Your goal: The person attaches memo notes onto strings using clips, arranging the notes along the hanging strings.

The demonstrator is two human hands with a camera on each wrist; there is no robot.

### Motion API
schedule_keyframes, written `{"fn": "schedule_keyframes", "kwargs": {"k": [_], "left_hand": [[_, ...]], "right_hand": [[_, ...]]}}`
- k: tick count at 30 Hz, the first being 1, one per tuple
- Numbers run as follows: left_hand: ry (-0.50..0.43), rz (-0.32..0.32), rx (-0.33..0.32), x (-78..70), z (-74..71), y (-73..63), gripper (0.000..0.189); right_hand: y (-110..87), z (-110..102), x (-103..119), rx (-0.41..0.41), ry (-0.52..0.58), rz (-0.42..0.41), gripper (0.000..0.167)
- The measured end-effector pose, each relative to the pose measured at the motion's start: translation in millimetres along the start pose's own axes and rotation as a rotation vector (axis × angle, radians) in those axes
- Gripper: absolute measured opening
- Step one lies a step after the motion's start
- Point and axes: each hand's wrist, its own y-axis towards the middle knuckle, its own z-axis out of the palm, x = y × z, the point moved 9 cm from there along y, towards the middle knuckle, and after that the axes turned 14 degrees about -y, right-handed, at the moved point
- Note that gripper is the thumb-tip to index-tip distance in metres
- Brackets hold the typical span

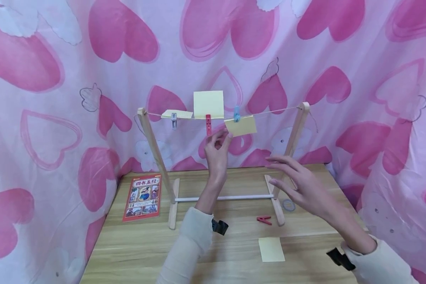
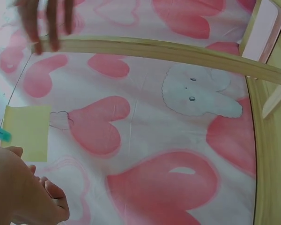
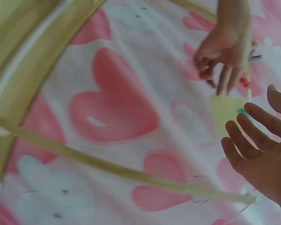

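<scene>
A yellow sticky note [image 1: 242,127] hangs slightly tilted from a string, with a light-blue clothespin [image 1: 236,114] on its upper edge. My left hand [image 1: 217,154] is at the note's left edge, its thumb touching or overlapping the lower corner. Whether its fingers pinch the paper is unclear. To the right and nearer, my right hand [image 1: 301,187] is raised with fingers spread and relaxed, holding nothing. A red clothespin [image 1: 208,125] grips a second note [image 1: 208,104] that stands upright above the string. Farther left, a grey clothespin [image 1: 174,121] holds another note [image 1: 177,114], seen nearly edge-on.
The string [image 1: 277,111] runs between two wooden posts [image 1: 152,146] joined by a white rod [image 1: 227,197]. On the table [image 1: 127,252] lie a red book [image 1: 142,197], a red clothespin [image 1: 264,220], a yellow note [image 1: 271,249] and a clear ring [image 1: 288,205]. A heart-patterned curtain hangs behind.
</scene>
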Motion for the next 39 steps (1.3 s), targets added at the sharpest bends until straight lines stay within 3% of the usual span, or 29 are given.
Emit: {"fn": "schedule_keyframes", "kwargs": {"k": [5,11,16,18,19,22,25,26,27,29,31,33,36,39], "left_hand": [[0.103,0.02,0.039,5.2,-10.3,-7.8,0.041],[0.374,0.115,0.102,24.3,-41.6,-32.2,0.045],[0.538,0.216,0.223,65.1,-69.2,-68.6,0.042],[0.583,0.248,0.292,88.7,-78.1,-89.3,0.045],[0.604,0.288,0.337,113.8,-85.0,-97.6,0.049],[0.647,0.223,0.458,152.2,-90.2,-131.8,0.059],[0.675,0.032,0.546,189.8,-92.2,-163.5,0.068],[0.692,-0.046,0.556,187.4,-88.6,-176.3,0.067],[0.702,-0.078,0.571,196.1,-88.3,-185.2,0.067],[0.738,-0.094,0.6,210.8,-86.2,-201.8,0.065],[0.8,-0.025,0.636,219.5,-81.6,-216.3,0.058],[0.871,0.09,0.653,223.7,-77.3,-228.3,0.054],[0.965,0.276,0.618,225.1,-73.2,-239.0,0.052],[1.004,0.379,0.559,225.8,-71.6,-242.5,0.052]], "right_hand": [[-29.5,11.4,-16.2,0.014,-0.1,0.02,0.05],[-62.0,20.9,-34.0,-0.054,-0.164,-0.003,0.063],[-97.7,42.4,-53.3,-0.062,-0.168,0.066,0.069],[-110.7,53.3,-59.2,-0.043,-0.162,0.103,0.07],[-116.6,58.8,-61.9,-0.039,-0.155,0.118,0.07],[-132.1,74.2,-67.4,-0.035,-0.126,0.155,0.071],[-144.2,87.4,-71.4,-0.042,-0.096,0.185,0.073],[-147.5,91.3,-72.0,-0.043,-0.095,0.191,0.073],[-150.5,94.9,-72.2,-0.044,-0.094,0.196,0.073],[-156.8,102.3,-74.1,-0.044,-0.099,0.209,0.069],[-163.2,110.6,-75.9,-0.037,-0.1,0.229,0.062],[-169.3,121.6,-78.2,-0.019,-0.1,0.258,0.053],[-179.0,143.4,-82.3,0.012,-0.114,0.282,0.048],[-188.7,164.4,-85.0,0.029,-0.138,0.272,0.045]]}}
